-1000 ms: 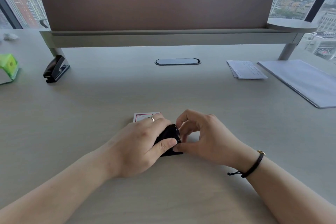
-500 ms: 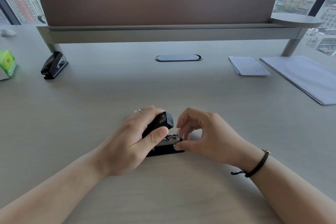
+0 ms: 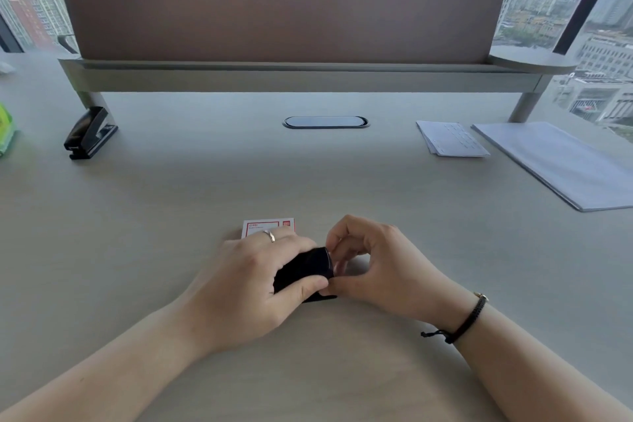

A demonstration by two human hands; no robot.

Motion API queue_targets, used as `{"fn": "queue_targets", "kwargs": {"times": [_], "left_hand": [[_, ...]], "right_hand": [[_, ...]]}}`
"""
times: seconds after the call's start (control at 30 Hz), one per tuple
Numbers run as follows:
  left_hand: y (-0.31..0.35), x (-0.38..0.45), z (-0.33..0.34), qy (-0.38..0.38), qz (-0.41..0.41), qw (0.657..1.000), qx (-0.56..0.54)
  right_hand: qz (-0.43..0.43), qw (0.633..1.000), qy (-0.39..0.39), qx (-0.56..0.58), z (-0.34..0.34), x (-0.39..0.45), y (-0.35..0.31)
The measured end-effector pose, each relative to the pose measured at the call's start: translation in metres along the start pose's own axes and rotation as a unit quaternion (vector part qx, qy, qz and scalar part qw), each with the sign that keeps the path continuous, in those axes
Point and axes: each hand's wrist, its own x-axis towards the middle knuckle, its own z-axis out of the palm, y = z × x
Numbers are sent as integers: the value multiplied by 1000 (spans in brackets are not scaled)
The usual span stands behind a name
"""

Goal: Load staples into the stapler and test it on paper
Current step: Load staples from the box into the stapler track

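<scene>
Hiding most of the black stapler (image 3: 305,271) on the desk (image 3: 205,188), the left hand (image 3: 246,288) grips it; behind lies a half-covered staple box (image 3: 269,227). The right hand (image 3: 383,271) pinches its front end.

It was an office — a wide pale desk (image 3: 171,216) with a fabric privacy screen (image 3: 281,3) on a metal rail, an oval cable port (image 3: 325,122), stacked paper (image 3: 555,161) and a hole punch (image 3: 89,132). Floor-height windows (image 3: 561,10) looked out over city towers — a high storey.
</scene>
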Motion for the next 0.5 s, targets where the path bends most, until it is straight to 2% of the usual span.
{"fn": "queue_targets", "kwargs": {"times": [0.27, 0.5], "left_hand": [[2, 1, 0, -34, -12, 998, 57], [2, 4, 1, -51, -25, 996, 63]], "right_hand": [[6, 1000, 7, 19, 1, 0, 3], [24, 998, -3, 60, 3, 1, 10]]}}
